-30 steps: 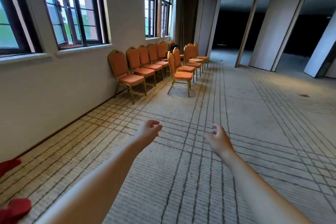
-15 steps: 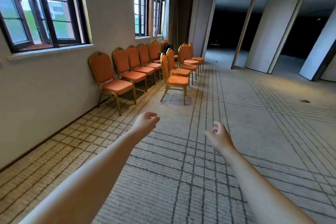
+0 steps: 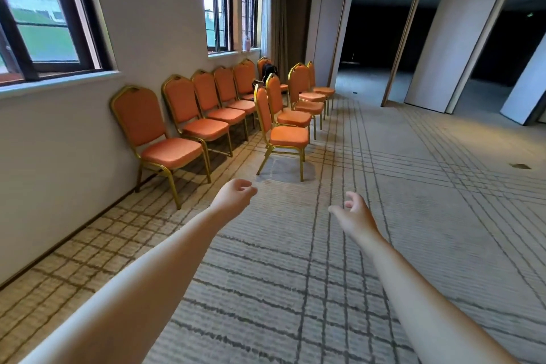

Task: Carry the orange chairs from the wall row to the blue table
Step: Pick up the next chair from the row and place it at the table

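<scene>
Carpet (image 3: 413, 216) stretches wide beside wall-row orange chairs (image 3: 165, 139); left hand (image 3: 235, 196), right hand (image 3: 356, 216) loosely curled, empty.

orange chairs (image 3: 174, 151) have smooth padded upholstery and glossy gold metal frames; carpet (image 3: 413, 216) looks matt, woven.

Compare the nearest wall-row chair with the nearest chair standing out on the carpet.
The wall-row chair backs against the wall; the carpet chair stands clear of the wall. The wall-row chair shows its backrest broadly; the carpet chair appears nearly side-on. Both have orange padding, gold frames and empty seats.
</scene>
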Available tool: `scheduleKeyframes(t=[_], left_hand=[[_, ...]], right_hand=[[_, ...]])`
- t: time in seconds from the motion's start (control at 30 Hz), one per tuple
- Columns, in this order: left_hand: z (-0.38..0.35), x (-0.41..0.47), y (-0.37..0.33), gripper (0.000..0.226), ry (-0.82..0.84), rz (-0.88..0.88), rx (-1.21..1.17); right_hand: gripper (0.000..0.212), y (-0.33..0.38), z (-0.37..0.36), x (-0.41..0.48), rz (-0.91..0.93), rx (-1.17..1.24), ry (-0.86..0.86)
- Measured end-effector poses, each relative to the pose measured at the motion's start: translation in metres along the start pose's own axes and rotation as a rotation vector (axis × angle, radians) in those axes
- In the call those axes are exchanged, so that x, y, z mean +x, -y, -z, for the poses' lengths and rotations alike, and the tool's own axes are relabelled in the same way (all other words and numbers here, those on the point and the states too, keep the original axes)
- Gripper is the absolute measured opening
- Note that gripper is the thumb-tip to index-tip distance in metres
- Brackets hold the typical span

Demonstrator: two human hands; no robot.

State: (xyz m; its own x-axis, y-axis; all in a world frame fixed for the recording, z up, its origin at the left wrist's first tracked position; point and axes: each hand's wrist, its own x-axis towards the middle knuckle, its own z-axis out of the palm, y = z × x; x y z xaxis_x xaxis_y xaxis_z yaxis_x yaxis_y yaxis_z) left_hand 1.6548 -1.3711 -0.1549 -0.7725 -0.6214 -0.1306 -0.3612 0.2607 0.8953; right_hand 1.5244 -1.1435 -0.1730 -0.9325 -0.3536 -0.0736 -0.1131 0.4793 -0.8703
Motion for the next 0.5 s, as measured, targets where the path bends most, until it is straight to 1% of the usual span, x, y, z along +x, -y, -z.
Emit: scheduleKeyframes(t=[0.13,0.27,0.4,0.5], left_hand=[[-0.002,0.102,-0.025,0.044,-0.021,-0.009,0.004],[-0.003,0.192,-0.029,0.044,-0.010,0.043,-0.041],[-0.001,0.284,-0.031,0.043,-0.010,0.063,-0.050],[-0.001,0.369,-0.034,0.043,-0.014,0.065,-0.051]], right_hand=[[0.067,0.023,-0.005,0.105,0.015,-0.014,0.003],[0.068,0.047,-0.020,0.198,0.022,-0.027,0.002],[0.070,0.064,-0.042,0.287,0.009,-0.045,0.006],[0.071,0.076,-0.068,0.363,0.004,-0.071,0.000]])
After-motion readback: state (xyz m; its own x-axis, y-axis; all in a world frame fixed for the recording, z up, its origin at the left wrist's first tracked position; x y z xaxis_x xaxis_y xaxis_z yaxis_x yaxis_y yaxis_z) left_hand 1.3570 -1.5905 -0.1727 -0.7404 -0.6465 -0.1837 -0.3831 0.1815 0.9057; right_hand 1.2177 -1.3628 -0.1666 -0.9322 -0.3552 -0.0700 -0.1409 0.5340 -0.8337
